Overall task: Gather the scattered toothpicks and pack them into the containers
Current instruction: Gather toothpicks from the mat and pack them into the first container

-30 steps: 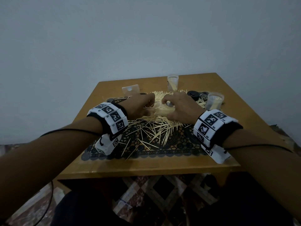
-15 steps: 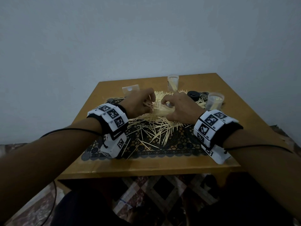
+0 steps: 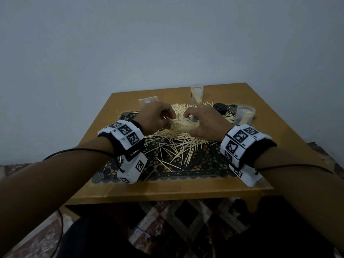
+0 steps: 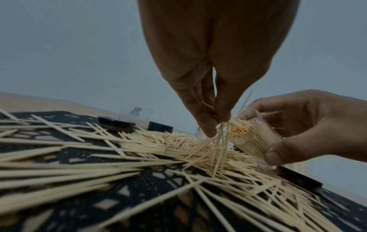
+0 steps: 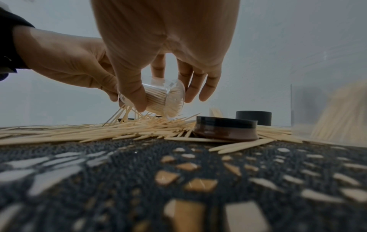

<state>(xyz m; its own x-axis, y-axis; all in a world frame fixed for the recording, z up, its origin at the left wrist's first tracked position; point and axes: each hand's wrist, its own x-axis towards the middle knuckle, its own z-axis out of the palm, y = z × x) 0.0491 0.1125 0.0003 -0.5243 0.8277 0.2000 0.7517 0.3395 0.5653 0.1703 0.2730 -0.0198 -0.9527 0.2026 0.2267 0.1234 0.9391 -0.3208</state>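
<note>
A black band [image 3: 136, 146] is worn around the left wrist, faced with white blocks printed with black square markers; a white marker-printed box [image 3: 133, 170] is hung beneath it. A matching band [image 3: 247, 144] and box [image 3: 245, 175] are worn on the right wrist. A thin black cable [image 3: 78, 150] is run along each bare forearm. Dark trousers [image 3: 96, 239] are seen below.

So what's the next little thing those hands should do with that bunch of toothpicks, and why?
Probably slide the pinched toothpicks into the mouth of the clear container. The left hand pinches a small bunch right at the opening, while the right hand holds the container tilted toward it, already nearly full. Many more toothpicks lie on the mat.
</note>
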